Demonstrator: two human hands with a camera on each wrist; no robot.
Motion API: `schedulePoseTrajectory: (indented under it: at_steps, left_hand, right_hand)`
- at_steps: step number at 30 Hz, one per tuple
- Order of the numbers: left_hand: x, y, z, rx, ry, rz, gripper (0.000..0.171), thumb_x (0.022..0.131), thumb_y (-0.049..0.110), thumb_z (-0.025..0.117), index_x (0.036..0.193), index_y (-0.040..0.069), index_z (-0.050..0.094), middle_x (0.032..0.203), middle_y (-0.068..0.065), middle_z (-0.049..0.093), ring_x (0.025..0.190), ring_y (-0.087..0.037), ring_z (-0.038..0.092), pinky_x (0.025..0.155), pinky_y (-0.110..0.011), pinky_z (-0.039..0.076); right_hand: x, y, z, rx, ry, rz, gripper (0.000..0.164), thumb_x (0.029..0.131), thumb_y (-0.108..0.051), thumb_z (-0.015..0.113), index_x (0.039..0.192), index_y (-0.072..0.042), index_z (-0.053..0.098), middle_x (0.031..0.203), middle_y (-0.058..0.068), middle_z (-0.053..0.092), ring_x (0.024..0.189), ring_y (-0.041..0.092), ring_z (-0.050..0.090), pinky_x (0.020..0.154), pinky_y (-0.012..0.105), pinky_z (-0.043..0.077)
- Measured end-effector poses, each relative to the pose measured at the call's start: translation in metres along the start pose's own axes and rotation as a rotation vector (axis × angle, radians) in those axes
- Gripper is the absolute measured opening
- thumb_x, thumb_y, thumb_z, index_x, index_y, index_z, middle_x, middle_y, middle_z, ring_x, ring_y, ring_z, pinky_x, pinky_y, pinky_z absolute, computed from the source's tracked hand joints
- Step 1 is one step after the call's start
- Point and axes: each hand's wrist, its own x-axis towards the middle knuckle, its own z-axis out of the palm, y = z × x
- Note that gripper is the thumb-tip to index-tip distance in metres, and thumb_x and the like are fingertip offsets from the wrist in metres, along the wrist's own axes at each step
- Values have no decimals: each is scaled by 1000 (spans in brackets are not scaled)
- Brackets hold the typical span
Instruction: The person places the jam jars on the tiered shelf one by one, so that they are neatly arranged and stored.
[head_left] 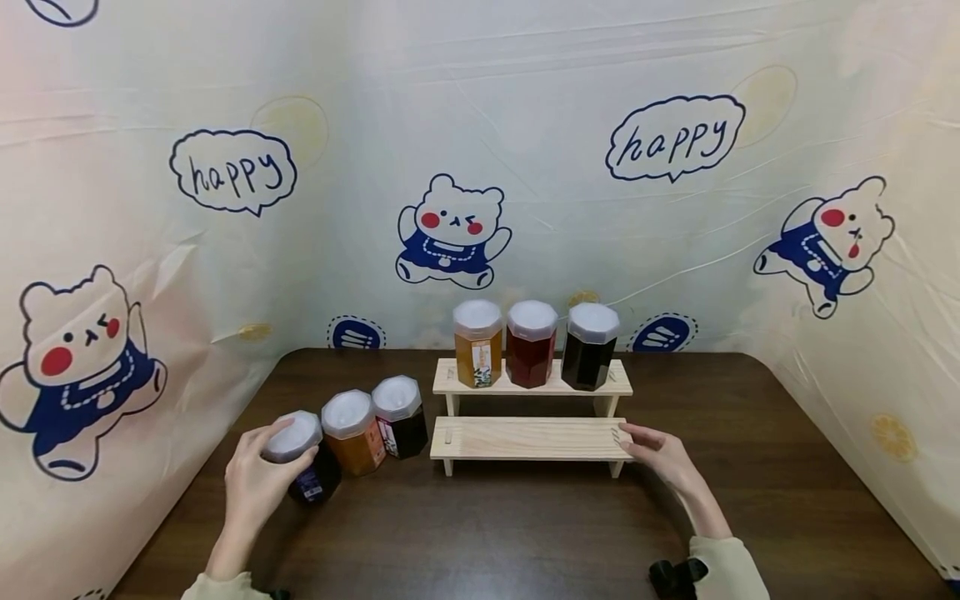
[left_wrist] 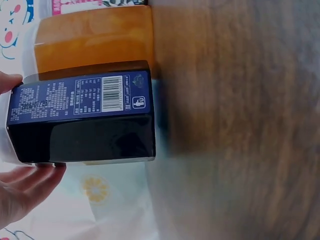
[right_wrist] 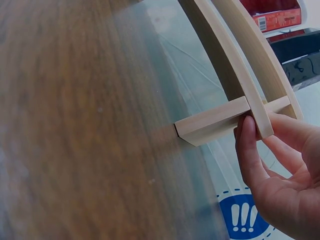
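The room's kind cannot be told; it looks like a screened-off booth. Creased sheeting (head_left: 540, 83), printed with a winking bear (head_left: 453, 242) at twelve o'clock and "happy" bubbles (head_left: 232, 172) at ten and two, surrounds the wood-grained bench (head_left: 525, 533) from nine to three.

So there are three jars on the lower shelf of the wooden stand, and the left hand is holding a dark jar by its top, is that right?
Not quite: the three jars stand on the upper shelf, not the lower shelf, as the head view shows. The left hand does hold a dark jar by its top.
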Motion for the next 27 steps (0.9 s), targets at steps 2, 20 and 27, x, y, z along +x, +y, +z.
schedulePoseTrajectory:
  at_steps: [2, 20, 27]
  left_hand:
    - [-1, 4, -2, -2, 32, 21, 49, 52, 6, 81, 98, 5, 66, 94, -16, 55, 85, -27, 50, 71, -39, 34]
    - [-2, -58, 36, -160, 119, 206, 58, 47, 27, 86, 101, 25, 67, 101, 4, 55, 91, -9, 50, 74, -13, 36]
    - [-4, -32, 35, -252, 76, 215, 57, 48, 18, 86, 101, 16, 67, 104, -4, 54, 95, -16, 51, 77, -21, 39]
  right_hand:
    - [0, 0, 0, -3, 2, 4, 49, 81, -17, 63, 123, 5, 49, 126, 22, 46, 90, -3, 51, 74, 18, 44]
    - [1, 0, 1, -5, 6, 15, 49, 81, -18, 63, 123, 4, 49, 126, 20, 46, 90, -1, 52, 73, 18, 44]
    - [1, 1, 1, 22, -5, 11, 50, 82, -16, 63, 123, 6, 47, 124, 25, 46, 87, 0, 53, 73, 19, 45]
